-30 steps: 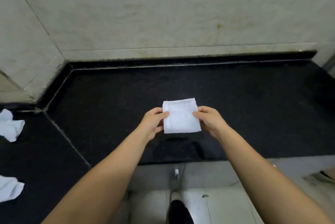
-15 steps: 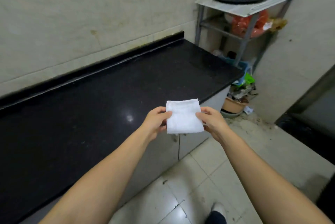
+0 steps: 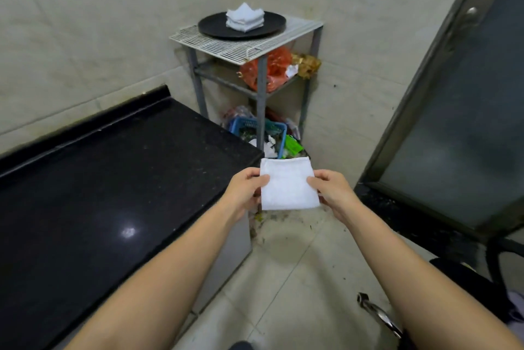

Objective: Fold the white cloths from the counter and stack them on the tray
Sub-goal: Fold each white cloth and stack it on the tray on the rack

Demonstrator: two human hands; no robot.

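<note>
A folded white cloth point(image 3: 286, 185), a small square, hangs in the air past the right end of the black counter point(image 3: 113, 193). My left hand point(image 3: 245, 189) pinches its left edge and my right hand point(image 3: 331, 193) pinches its right edge. Ahead, a round black tray point(image 3: 209, 27) rests on top of a metal rack point(image 3: 243, 47). A stack of folded white cloths point(image 3: 245, 18) sits in the middle of the tray.
The rack's lower shelf holds an orange plastic bag point(image 3: 276, 66). A blue basket point(image 3: 246, 125) with clutter stands on the floor under it. A glass door point(image 3: 459, 111) is at the right. Tiled floor lies between the counter and the door.
The view has swung right, from the counter toward the rack, which is now nearer and centred. Both hands still hold the folded cloth the same way.
</note>
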